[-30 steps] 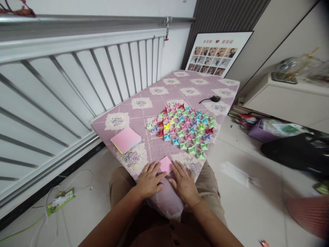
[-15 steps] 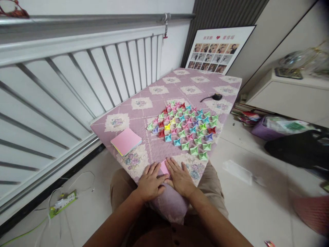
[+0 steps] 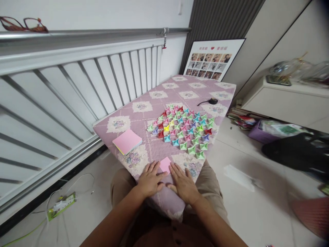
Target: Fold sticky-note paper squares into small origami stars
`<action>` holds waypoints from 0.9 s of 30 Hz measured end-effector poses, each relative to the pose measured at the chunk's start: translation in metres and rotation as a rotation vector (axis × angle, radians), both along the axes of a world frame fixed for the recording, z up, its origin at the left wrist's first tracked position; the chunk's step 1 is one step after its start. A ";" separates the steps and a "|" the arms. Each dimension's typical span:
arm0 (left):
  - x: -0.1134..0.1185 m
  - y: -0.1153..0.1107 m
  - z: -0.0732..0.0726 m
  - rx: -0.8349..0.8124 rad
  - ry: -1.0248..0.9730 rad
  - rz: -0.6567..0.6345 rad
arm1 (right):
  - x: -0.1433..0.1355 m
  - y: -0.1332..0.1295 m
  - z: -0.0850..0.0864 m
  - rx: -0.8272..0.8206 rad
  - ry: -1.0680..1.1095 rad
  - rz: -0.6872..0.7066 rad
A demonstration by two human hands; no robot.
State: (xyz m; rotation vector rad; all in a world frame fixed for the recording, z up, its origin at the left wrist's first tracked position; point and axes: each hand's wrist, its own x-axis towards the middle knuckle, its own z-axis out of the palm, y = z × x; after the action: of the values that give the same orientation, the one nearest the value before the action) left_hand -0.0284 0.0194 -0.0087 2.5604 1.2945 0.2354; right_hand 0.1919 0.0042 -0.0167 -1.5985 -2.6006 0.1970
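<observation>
A small pink square of folded paper [image 3: 165, 165] lies flat near the table corner closest to me. My left hand [image 3: 150, 180] rests palm down at its left edge, fingers stretched out. On the other side, my right hand [image 3: 183, 181] lies flat with its fingertips at the paper's right edge. Farther up the table spread several rows of small folded paper pieces [image 3: 183, 128] in green, blue, pink, red, yellow and purple. To the left sits a stack of square coloured paper [image 3: 127, 141], pink on top.
The table [image 3: 146, 127] wears a purple floral cloth. A black coiled item with a cord [image 3: 212, 101] lies at its far right. A white slatted radiator [image 3: 77, 89] runs along the left, a photo board [image 3: 210, 59] stands behind, and a power strip [image 3: 61, 207] is on the floor.
My right hand has shifted slightly right, off the pink paper, so more of the paper shows between my hands. The view has tilted up a little.
</observation>
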 end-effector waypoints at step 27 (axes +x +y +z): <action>-0.005 -0.001 -0.007 0.058 0.104 0.065 | -0.020 -0.014 -0.001 -0.007 0.050 0.034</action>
State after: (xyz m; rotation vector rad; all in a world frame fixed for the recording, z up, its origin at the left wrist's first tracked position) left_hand -0.0333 0.0181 -0.0154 2.6127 1.4298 0.1566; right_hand 0.1715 -0.0093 -0.0182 -1.5321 -2.5932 0.2454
